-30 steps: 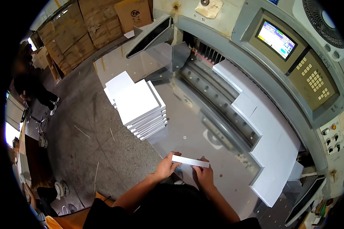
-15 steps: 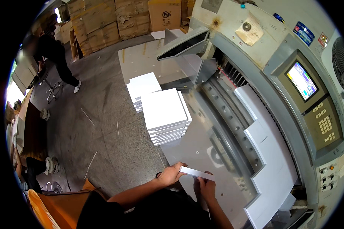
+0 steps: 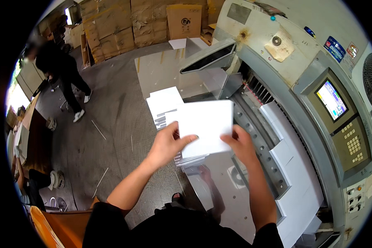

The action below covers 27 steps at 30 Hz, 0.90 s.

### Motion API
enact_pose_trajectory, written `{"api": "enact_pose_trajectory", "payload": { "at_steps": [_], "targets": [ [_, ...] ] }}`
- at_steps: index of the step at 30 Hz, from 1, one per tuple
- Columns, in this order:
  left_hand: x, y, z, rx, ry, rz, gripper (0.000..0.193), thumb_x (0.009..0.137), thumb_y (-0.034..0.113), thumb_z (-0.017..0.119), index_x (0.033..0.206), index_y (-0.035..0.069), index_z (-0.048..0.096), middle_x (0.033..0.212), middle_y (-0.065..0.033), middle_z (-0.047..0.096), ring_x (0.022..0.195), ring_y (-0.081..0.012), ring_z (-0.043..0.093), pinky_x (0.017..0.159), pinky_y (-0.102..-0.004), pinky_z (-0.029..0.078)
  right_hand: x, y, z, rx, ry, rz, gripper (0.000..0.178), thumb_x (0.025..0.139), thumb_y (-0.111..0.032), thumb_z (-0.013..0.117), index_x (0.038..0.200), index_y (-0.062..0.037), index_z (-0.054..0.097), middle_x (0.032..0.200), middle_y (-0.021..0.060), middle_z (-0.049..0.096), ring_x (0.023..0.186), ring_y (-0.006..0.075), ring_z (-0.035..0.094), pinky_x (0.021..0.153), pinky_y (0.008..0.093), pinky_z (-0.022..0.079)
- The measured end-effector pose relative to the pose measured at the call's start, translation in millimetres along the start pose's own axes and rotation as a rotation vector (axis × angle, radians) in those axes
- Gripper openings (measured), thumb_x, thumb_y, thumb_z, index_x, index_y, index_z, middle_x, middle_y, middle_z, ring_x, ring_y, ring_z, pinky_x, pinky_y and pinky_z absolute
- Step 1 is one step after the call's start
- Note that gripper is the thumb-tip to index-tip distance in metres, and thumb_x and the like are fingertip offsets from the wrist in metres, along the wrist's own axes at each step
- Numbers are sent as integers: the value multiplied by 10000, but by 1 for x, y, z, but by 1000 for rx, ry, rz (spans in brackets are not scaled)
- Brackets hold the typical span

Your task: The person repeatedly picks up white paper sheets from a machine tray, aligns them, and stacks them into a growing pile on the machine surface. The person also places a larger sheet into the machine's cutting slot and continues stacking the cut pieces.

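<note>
Between both hands is a thin stack of white paper (image 3: 206,126), its broad face up. My left hand (image 3: 166,145) grips its left edge, thumb lying on top. On the right edge, my right hand (image 3: 240,144) holds it the same way. Under and behind this stack stands a pile of white paper blocks (image 3: 194,160), mostly hidden by it. Farther back, more white paper blocks (image 3: 164,99) are piled on the grey metal table (image 3: 231,198).
On the right, a large paper cutter (image 3: 293,78) carries a lit screen and keypad. White paper (image 3: 301,194) with a stepped edge lies along its bed. Cardboard boxes (image 3: 107,31) line the back. A person in dark clothes (image 3: 62,66) walks at left; another sits lower left.
Both hands have moved up and forward with the paper stack, from near my body to over the pile. The stack has turned from edge-on to broad face up. The person at left has stepped.
</note>
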<state>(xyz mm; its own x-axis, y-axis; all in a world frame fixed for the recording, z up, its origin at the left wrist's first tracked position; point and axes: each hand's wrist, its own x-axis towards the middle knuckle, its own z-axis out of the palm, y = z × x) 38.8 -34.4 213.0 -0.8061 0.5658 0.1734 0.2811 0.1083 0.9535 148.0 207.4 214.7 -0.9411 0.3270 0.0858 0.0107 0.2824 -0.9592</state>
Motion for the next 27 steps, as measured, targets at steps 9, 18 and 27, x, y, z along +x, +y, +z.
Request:
{"api": "enact_pose_trajectory", "payload": {
  "at_steps": [9, 18, 27],
  "targets": [
    [38, -22, -16, -66, 12, -265, 513, 793, 331, 837, 959, -87, 590, 760, -106, 642, 642, -145, 630, 561, -259, 515, 53, 18, 16, 65, -90, 265, 388, 870, -385, 738, 834, -5, 676, 737, 34, 624, 663, 92, 537, 586, 256, 387],
    [36, -13, -18, 61, -6, -304, 466, 787, 301, 843, 933, -70, 603, 706, -87, 635, 576, -123, 623, 505, -244, 497, 48, 22, 23, 6, -31, 260, 419, 848, -405, 757, 833, 7, 690, 709, 44, 628, 631, 101, 550, 567, 258, 408],
    [40, -14, -24, -24, -24, -351, 406, 803, 285, 831, 891, -24, 584, 690, -59, 627, 553, -110, 614, 497, -228, 487, 51, 15, 21, 32, -102, 289, 500, 842, -495, 737, 927, -4, 693, 808, 45, 660, 725, 118, 591, 640, 276, 448]
  ]
}}
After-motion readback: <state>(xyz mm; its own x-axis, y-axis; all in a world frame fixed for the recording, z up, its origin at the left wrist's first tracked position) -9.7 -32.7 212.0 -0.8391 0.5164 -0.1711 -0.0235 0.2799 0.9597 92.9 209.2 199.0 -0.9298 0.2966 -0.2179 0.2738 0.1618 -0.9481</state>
